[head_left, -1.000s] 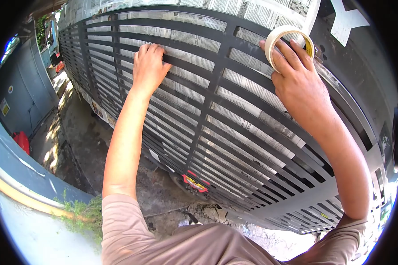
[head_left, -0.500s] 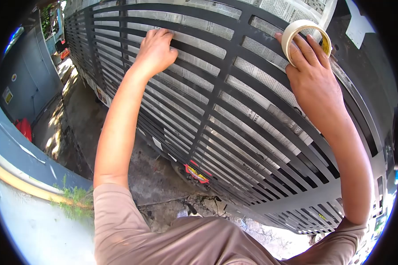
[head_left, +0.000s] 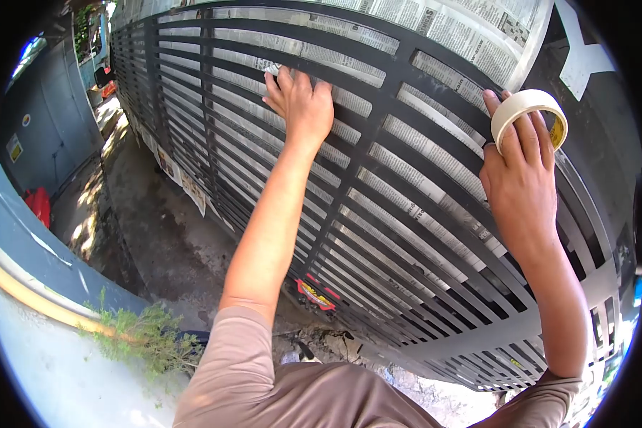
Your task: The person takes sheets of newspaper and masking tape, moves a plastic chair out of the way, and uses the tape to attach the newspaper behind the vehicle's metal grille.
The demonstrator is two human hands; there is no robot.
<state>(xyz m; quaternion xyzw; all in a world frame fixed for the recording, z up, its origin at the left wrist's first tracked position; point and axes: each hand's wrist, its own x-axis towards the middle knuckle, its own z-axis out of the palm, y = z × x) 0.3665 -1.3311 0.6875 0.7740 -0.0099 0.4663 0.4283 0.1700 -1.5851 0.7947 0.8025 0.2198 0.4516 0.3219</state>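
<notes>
My left hand [head_left: 303, 110] reaches over the dark slats of a large metal grille [head_left: 389, 85], fingers somewhat spread. Its fingertips are at a gap near the top, touching the newspaper [head_left: 349, 71] behind the bars. A small crumpled bit of paper [head_left: 272, 69] sticks out beside them. A roll of masking tape [head_left: 510, 114] hangs round the fingers of my right hand [head_left: 522, 178]. That hand rests at the grille's upper right edge, its thumb partly hidden.
More newspaper [head_left: 471, 36] covers the surface above the grille. A red and yellow emblem [head_left: 316, 293] sits low on the grille. At left are a grey metal door [head_left: 46, 135], a pale ledge [head_left: 43, 342] and a green plant [head_left: 150, 339]. Concrete ground [head_left: 171, 235] lies below.
My left hand has shifted right along the slats, and its fingers have spread from a more closed pose. My right hand and the tape roll appear lower and further right as the view shifts.
</notes>
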